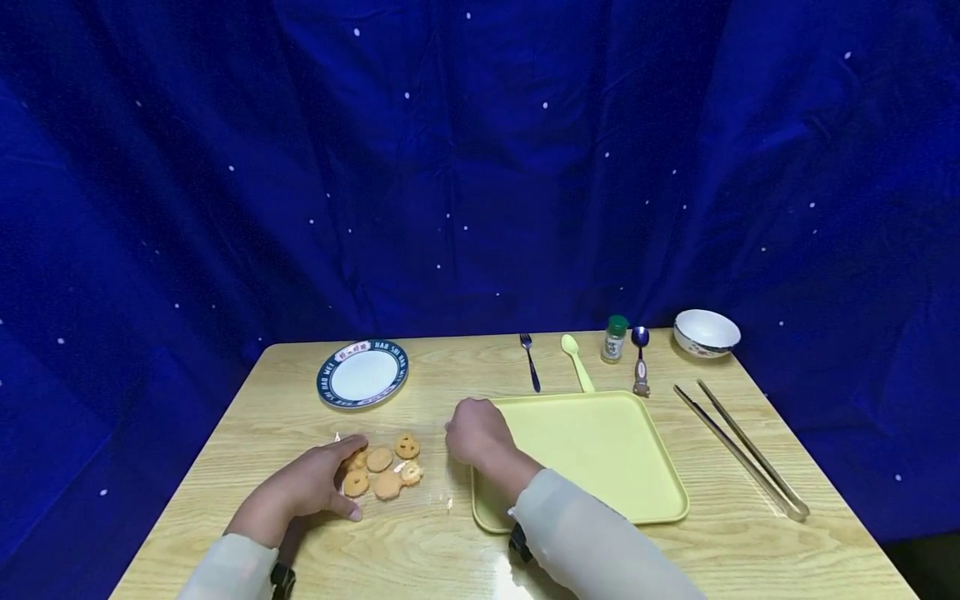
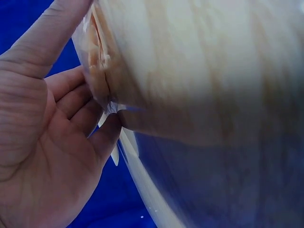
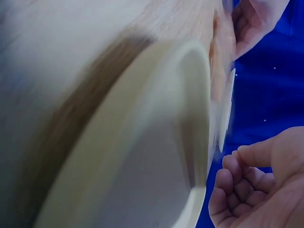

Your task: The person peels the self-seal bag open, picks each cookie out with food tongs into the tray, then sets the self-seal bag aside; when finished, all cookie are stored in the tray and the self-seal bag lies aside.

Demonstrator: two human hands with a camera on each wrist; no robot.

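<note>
A clear plastic bag of cookies (image 1: 387, 485) lies flat on the left part of the table. At its left end, my left hand (image 1: 303, 483) grips the bag, thumb on the near side and fingers on the far side. The left wrist view shows the left hand (image 2: 61, 128) with fingers curled against the bag (image 2: 102, 66). My right hand (image 1: 482, 435) is over the left edge of the yellow tray (image 1: 585, 458), pinching the bag's right end. In the right wrist view, the right hand (image 3: 256, 180) has thumb and forefinger together; the film there is faint.
Behind the bag lies a blue-rimmed plate (image 1: 401, 379). Along the back are a fork (image 1: 532, 364), a yellow spoon (image 1: 577, 364), a green-capped shaker (image 1: 613, 340), a dark spoon (image 1: 641, 360) and a bowl (image 1: 707, 335). Metal tongs (image 1: 742, 450) lie right of the tray.
</note>
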